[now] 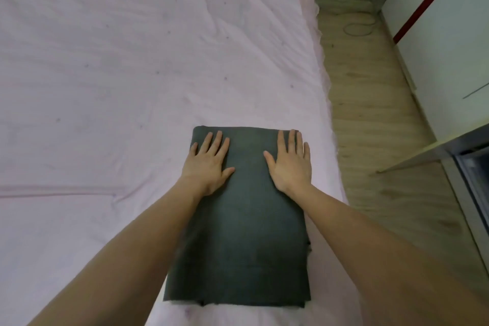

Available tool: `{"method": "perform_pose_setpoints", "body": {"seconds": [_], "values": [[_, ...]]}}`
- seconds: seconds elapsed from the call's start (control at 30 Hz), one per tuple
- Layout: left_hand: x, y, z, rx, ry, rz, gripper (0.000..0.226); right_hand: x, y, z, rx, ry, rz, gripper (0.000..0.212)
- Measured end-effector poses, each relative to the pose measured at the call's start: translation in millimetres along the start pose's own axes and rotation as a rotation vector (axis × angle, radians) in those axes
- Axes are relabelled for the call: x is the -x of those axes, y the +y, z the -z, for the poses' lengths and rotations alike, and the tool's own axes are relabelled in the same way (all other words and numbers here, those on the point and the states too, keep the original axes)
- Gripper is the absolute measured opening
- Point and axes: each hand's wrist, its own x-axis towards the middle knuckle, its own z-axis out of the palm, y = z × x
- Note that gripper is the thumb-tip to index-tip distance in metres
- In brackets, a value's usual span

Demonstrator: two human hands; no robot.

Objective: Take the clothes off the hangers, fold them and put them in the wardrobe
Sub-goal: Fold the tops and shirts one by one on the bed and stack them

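Two bare hands lie flat, fingers straight and spread, on the far half of a dark grey-green folded garment of matte woven cloth [244, 233]. The left hand [209, 164] presses near the cloth's left edge, the right hand [291, 164] near its right edge, with a bare strip of fabric between them. Neither hand grips or pinches anything. The garment rests as a long neat rectangle on the pale pink wrinkled bed sheet [119, 74], close to the bed's right side, its far edge a rounded fold and its near edge showing layered raw ends.

No hanger is in view, so the step in hand looks like folding, at the stage of smoothing a fold down. The piece still seems long, so the next move probably calls for one more fold, near end brought over to the far end, then lifting the bundle with both hands underneath and carrying it right, across the wooden plank floor [370, 114], to the white wardrobe with a red trim line [444, 42].
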Motion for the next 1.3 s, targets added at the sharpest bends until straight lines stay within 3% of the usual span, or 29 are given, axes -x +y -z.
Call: {"method": "perform_pose_setpoints", "body": {"seconds": [0.07,0.17,0.27,0.43,0.63,0.9,1.1,1.3], "values": [[31.3,-11.4,19.4,0.050,-0.078,0.055,0.068,24.3,-8.8,20.6,0.022,0.039,0.052,0.064],[91.4,-40.8,51.1,0.082,-0.167,0.116,0.044,66.8,-38.5,56.7,0.017,-0.039,0.152,0.049],[161.6,-79.0,77.6,0.048,-0.191,0.167,0.045,109.6,-87.0,93.3,-0.012,-0.160,0.230,0.029],[266.3,-136.4,107.1,0.128,-0.145,0.252,0.047,163.9,-181.5,135.0,-0.034,-0.263,0.318,0.024],[448.9,-268.7,103.3,0.287,-0.060,0.411,0.045,278.9,-367.6,159.0,-0.008,-0.306,0.486,0.023],[689.2,-462.6,58.4,0.373,-0.055,0.705,0.035,402.8,-601.3,134.1,0.071,-0.339,0.740,0.024],[752.5,-565.0,40.6,0.414,-0.020,0.849,0.047,409.8,-708.2,115.5,0.068,-0.336,0.798,0.025],[727.5,-642.8,-7.2,0.480,-0.029,0.867,0.050,374.1,-806.8,55.5,0.046,-0.386,0.788,0.029]]}}
